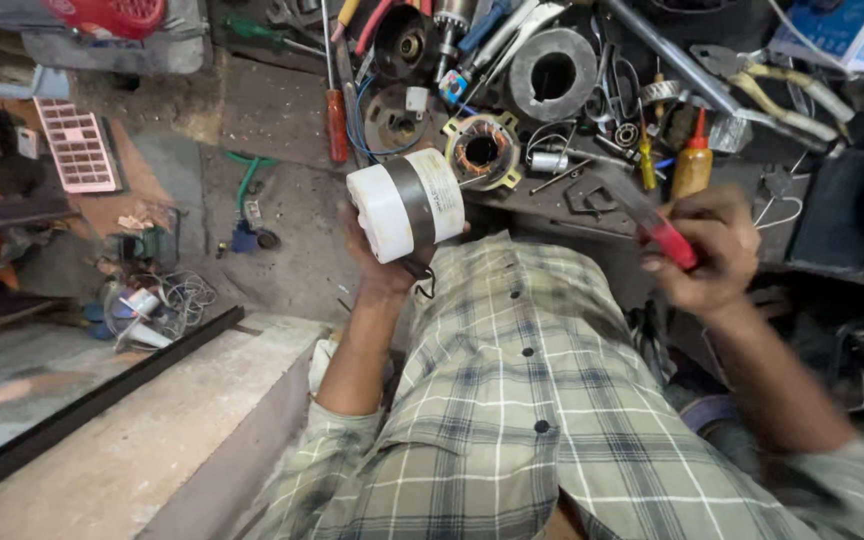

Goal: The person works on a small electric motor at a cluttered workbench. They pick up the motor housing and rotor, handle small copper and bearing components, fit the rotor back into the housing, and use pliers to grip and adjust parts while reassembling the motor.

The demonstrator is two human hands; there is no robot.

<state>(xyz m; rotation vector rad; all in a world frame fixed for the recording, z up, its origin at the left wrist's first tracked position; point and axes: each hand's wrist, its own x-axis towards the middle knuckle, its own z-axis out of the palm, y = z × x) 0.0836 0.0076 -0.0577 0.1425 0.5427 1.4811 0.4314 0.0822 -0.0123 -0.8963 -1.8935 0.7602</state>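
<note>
Left hand [384,268] grasping white cylindrical motor [407,205] (dark band around it), right hand [707,255] clenched on blurred red-handled tool [664,232]; cluttered workbench [282,110] beyond

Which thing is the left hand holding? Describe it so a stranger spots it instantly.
Start at the cluttered workbench across the top, then drop to its near edge above the plaid shirt. There the left hand grips a white cylinder with a dark band around its middle, the only plain white drum among dark metal parts.
</note>
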